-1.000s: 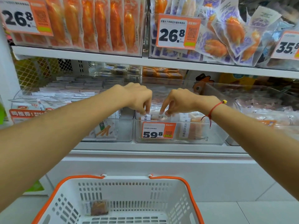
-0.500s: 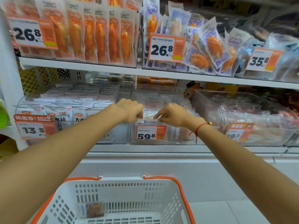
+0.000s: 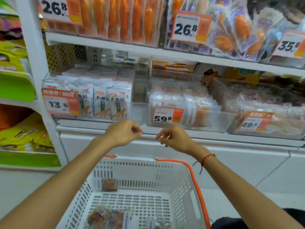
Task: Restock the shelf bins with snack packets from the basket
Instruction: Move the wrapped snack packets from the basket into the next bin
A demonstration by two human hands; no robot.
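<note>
Between drops right now: left hand point(image 3: 123, 133) and right hand point(image 3: 173, 138) loosely curled, gripping nothing, below the 59.8 bin point(image 3: 186, 113), so probably reaching next for packets point(image 3: 105, 218) at 6 o'clock in the basket point(image 3: 181, 187).

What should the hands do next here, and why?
Probably reach down into the basket for a packet. Both the left hand and the right hand hang loosely curled and hold nothing, below the 59.8 bin, while packets lie in the basket.
</note>
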